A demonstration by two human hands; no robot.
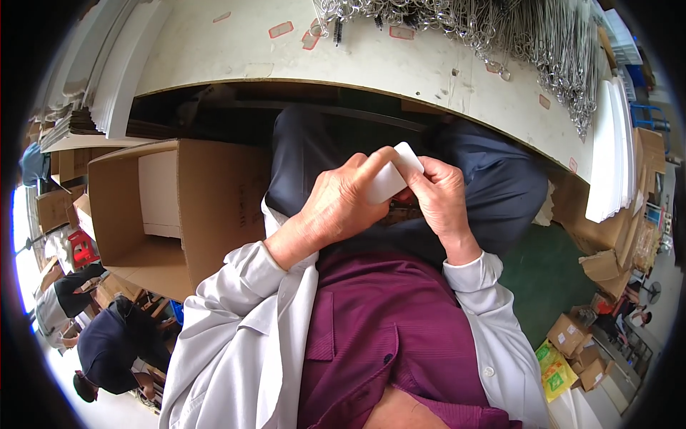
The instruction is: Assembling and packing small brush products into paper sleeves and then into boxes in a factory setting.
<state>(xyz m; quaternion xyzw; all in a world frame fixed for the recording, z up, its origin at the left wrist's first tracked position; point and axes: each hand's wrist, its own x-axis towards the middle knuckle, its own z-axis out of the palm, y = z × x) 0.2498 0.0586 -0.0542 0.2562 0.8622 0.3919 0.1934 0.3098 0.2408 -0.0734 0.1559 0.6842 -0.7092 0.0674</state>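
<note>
Above my lap, both hands hold a flat white card-like piece (pixel 386 184) with rounded corners. My left hand (pixel 336 196) is closed on its left side, with the index finger stretched across the top. My right hand (pixel 441 196) pinches the right edge between thumb and fingers. A fold or second layer seems to run between the upper corner and the lower face; I cannot tell whether it is one piece or two. The fingers cover part of it.
A pale worktable (pixel 214 53) curves ahead of me. Thin looped wire brushes (pixel 529 36) are heaped on its right. An open cardboard box (pixel 221 207) stands at my left. White panels (pixel 611 154) stand at the right edge. Other people (pixel 118 343) work at lower left.
</note>
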